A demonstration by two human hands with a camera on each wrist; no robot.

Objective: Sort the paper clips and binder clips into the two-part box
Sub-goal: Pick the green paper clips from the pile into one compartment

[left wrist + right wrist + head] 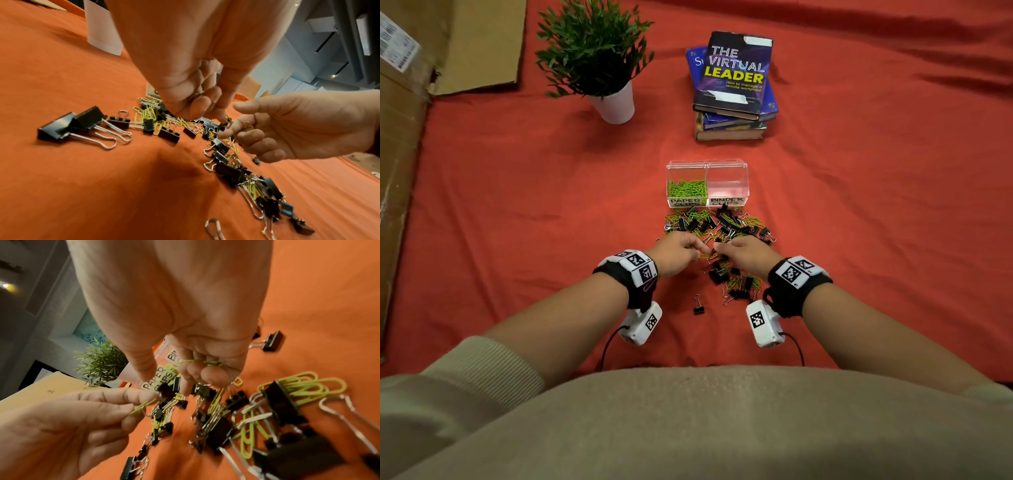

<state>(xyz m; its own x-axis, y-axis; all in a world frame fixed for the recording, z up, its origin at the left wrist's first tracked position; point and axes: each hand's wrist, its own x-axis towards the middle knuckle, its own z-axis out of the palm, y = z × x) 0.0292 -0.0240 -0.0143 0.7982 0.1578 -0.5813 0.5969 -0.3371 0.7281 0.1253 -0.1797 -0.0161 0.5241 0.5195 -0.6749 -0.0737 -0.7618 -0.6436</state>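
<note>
Head view, box: the clear two-part box [707, 183] sits on the red cloth [517, 205], just beyond the mixed pile [717, 226]; its left compartment, labelled PAPER CLIPS, holds green paper clips [686, 187], while the right one, labelled BINDER CLIPS, looks bare.
Head view, pile: black binder clips and green paper clips lie tangled from the box front to between the wrists; 1 lone binder clip [698, 305] lies nearer, apart from the rest.
Head view, hands: the left hand [678, 253] and right hand [748, 255] meet fingertip to fingertip over the middle of the pile, fingers curled; what they pinch is too small to tell here.
Head view, surroundings: a potted plant [594, 58] stands far left, a stack of books [732, 89] far right of it, cardboard [431, 51] at the far left edge.
Left wrist view, left hand: the left hand [189, 65] has fingers bunched downward onto the pile, thumb and fingertips closed on a clip in the tangle.
Left wrist view, right hand: the right hand [298, 128] comes in from the right, fingers curled around a green paper clip [247, 125].
Left wrist view, loose clips: 2 large binder clips [78, 125] lie side by side to the left.
Right wrist view, right hand: the right hand [180, 313] curls its fingers round a bent green paper clip [202, 363].
Right wrist view, left hand: the left hand [72, 423] pinches a green paper clip [141, 406] between thumb and forefinger.
</note>
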